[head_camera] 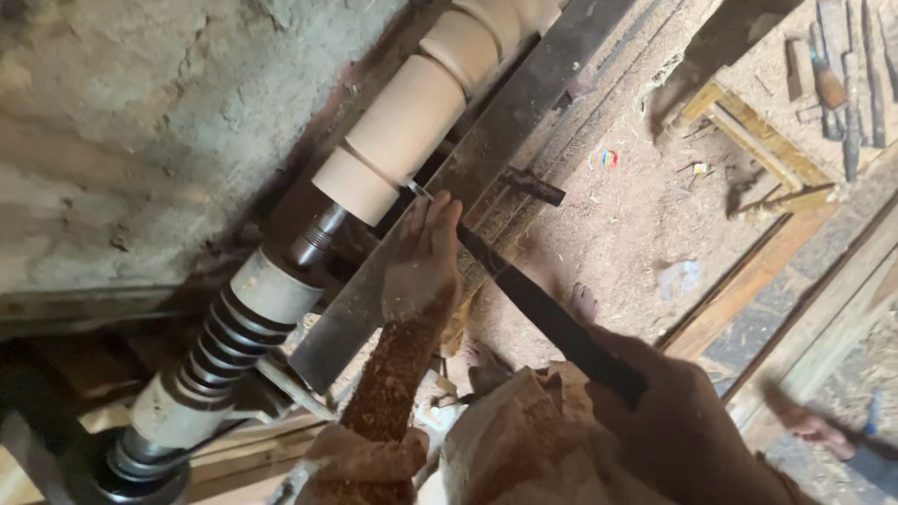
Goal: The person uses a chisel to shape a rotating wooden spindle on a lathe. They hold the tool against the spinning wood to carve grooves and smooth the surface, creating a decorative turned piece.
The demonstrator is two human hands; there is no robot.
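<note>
The wooden blank (412, 117) sits on the lathe, a pale cylinder running from the upper middle down toward the left, with a groove already cut near its lower end. The chisel (524, 290) meets it just there — its thin tip touches the wood at the groove, and its long dark shaft runs back to the near right.

The left hand (423, 257) lies flat over the blade, fingers stretched out and pressing it onto the steel rest (486, 159); its fingertips are very near the blank. The right hand (655, 393) is closed around the handle end, low and near the body. The left forearm is coated in sawdust.

The risk, as I judge it, is a catch: if the tip digs too deep or tilts, the wood could grab it and kick the chisel back, or tear the groove. The left fingers are close enough to slip into the blank — dust on the skin would not help the grip.

Left of the blank, the spindle and ribbed pulley (215, 346) stand bare. Shavings cover the floor (636, 215), with spare tools (847, 84) far right.
</note>
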